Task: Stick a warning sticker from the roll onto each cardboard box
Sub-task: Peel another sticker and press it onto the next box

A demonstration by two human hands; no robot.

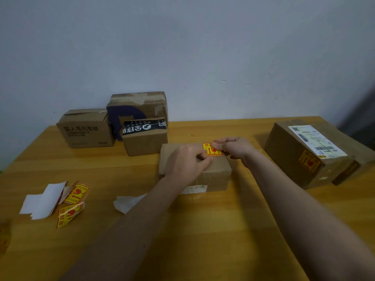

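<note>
At the lower left of the frame, the strip of stickers (pixel 74 203) is lying curled on the desk (pixel 203 230) beside its white backing paper (pixel 43 200), and a crumpled bit of liner (pixel 126 202) is sitting just left of your forearm; sweeping an arm back could be dragging those stickers together so they foul one another.

Toward the upper left, three cardboard boxes (pixel 87 129) are waiting against the wall with no warning sticker showing on the faces you can see, so skipping one is a real risk.

At centre, your left hand (pixel 186 164) is resting on the small box (pixel 205 171), its fingers (pixel 205 159) curled and pinching the near edge of the yellow-and-red sticker (pixel 212 149). Your right hand (pixel 233 148) is pinching the far edge. With both ends lifted, laying it down unevenly could be trapping a crease or bubble, or setting it crooked. The box is light-looking; pressing off-centre may be sliding it.

At right, the large box (pixel 308 153) is already carrying a sticker on its side
</note>
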